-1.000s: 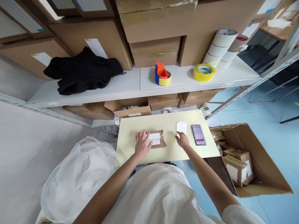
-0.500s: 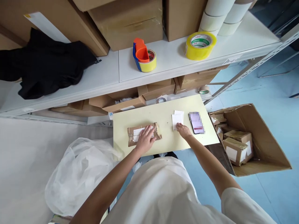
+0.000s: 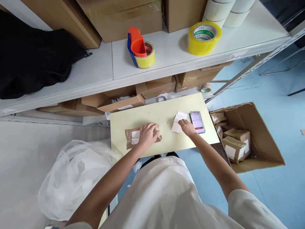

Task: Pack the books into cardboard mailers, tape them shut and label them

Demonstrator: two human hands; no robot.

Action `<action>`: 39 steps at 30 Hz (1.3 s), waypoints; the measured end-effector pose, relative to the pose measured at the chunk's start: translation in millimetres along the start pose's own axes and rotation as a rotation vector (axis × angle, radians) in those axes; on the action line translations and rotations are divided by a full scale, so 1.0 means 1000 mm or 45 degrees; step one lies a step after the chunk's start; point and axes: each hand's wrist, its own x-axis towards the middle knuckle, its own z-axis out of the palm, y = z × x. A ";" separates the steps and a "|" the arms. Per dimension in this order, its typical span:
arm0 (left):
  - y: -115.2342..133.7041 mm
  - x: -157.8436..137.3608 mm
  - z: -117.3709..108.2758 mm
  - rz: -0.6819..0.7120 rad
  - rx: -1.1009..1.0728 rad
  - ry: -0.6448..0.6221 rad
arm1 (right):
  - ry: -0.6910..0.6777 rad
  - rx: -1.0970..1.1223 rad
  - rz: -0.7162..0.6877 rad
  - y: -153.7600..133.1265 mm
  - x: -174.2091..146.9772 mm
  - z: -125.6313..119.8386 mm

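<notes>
Touching 1 parcel (image 3: pixel 132 138), 1 card (image 3: pixel 176 127)

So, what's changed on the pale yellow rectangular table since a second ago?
The left hand moved right along the flat brown taped parcel, to its right end. The right hand moved to the right edge of the upper white paper card, whose near end has swung left; whether it's pinched is unclear. The parcel and flat, lit rectangular phone stayed about where they were.
</notes>
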 end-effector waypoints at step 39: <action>0.062 0.077 -0.013 0.713 0.119 -0.014 | 0.608 1.447 0.166 -0.032 -0.028 -0.063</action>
